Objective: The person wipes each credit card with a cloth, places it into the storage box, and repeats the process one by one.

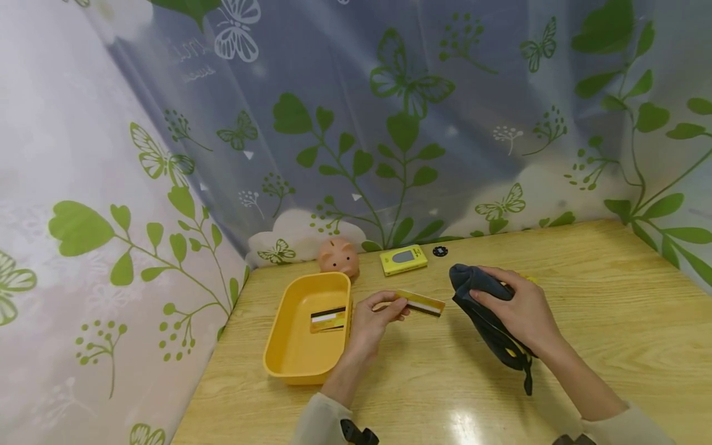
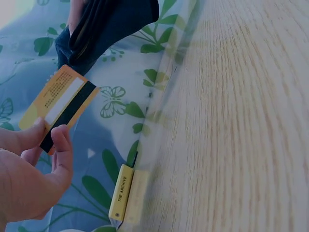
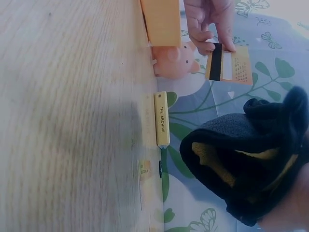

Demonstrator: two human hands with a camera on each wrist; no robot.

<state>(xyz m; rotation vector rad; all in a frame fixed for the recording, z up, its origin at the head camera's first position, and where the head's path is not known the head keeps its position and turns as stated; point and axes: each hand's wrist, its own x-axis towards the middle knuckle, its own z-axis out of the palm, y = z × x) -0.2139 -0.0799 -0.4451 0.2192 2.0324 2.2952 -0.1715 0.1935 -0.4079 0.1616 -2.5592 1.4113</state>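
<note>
A gold bank card (image 1: 423, 303) with a black magnetic stripe and a white strip is pinched by my left hand (image 1: 374, 318), between thumb and fingers. In the left wrist view the card (image 2: 60, 106) shows its striped back. My right hand (image 1: 525, 309) grips a dark blue fabric pouch (image 1: 483, 306) above the table, to the right of the card. The right wrist view looks into the pouch's (image 3: 217, 133) mouth, where yellowish lining shows; its depths are dark. A short dark tail hangs from the pouch's lower end. The card and pouch are apart.
Left of my left hand stands a yellow tray (image 1: 289, 334), with a striped bank card (image 1: 328, 319) inside. Behind it sits a pink piggy bank (image 1: 338, 256). Farther back lie a yellow box (image 1: 404, 259) and a black round disc (image 1: 440, 251). A patterned curtain borders the table.
</note>
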